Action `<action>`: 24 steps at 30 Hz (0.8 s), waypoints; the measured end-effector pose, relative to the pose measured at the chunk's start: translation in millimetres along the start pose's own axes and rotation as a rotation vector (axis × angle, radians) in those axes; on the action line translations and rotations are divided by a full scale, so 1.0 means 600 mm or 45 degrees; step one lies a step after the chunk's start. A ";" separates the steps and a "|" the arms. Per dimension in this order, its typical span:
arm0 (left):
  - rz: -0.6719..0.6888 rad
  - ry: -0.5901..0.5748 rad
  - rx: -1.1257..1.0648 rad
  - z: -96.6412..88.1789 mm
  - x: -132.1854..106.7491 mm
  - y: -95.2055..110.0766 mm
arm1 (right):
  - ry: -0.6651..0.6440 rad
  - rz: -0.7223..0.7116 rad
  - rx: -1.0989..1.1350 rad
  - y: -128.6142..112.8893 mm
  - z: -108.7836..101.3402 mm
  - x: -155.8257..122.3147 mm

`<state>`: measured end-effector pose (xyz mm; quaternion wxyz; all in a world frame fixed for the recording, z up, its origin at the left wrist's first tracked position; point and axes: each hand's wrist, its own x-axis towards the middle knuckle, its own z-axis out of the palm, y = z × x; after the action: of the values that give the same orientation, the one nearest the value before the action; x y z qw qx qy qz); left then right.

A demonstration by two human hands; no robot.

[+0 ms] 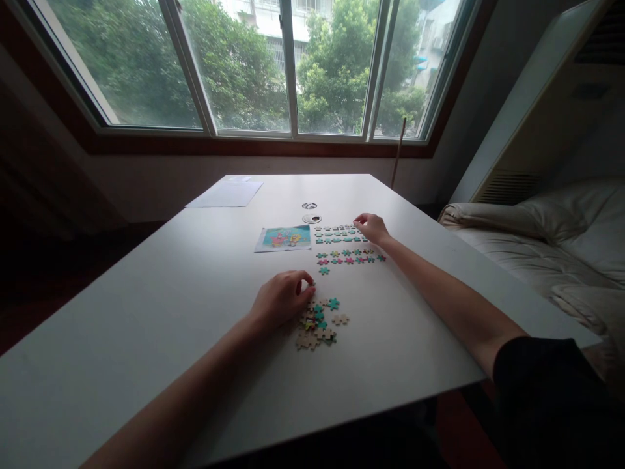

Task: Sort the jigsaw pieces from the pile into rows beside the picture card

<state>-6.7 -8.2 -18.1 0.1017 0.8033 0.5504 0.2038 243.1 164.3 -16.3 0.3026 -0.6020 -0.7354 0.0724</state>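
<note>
My left hand (283, 296) is closed in a pinch, with a small puzzle piece (313, 283) at its fingertips. Just under and beside it lies a loose pile of jigsaw pieces (312, 335), some plain wood side up, some teal or multicoloured. Farther off, my right hand (373, 229) pinches at the right end of the top row of laid-out puzzle pieces (334, 240). What sits between those fingertips is tiny and partly hidden; it looks like a puzzle piece. Teal, pink and yellow pieces form several rows. Left of them rests a picture sheet (286, 238) with a colourful cartoon scene.
Two round black-and-white items (311, 219) lie beyond the picture on the white table (161, 293). White paper (227, 193) is at the far left corner. A thin stick (399, 153) leans by the window, and a cushioned seat (532, 228) stands on the right.
</note>
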 end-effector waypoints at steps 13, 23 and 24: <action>-0.014 0.008 0.026 0.003 0.002 -0.002 | -0.262 -0.692 0.291 -0.126 -0.033 -0.193; 0.030 0.002 0.050 0.002 0.001 -0.004 | -0.331 -0.717 0.307 -0.118 -0.027 -0.211; 0.027 -0.003 0.044 0.002 0.001 -0.004 | -0.327 -0.726 0.307 -0.118 -0.027 -0.212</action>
<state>-8.2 -6.3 -20.0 0.0861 0.8110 0.5451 0.1944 203.7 23.3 -15.2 0.2846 -0.3178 -0.8925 0.1466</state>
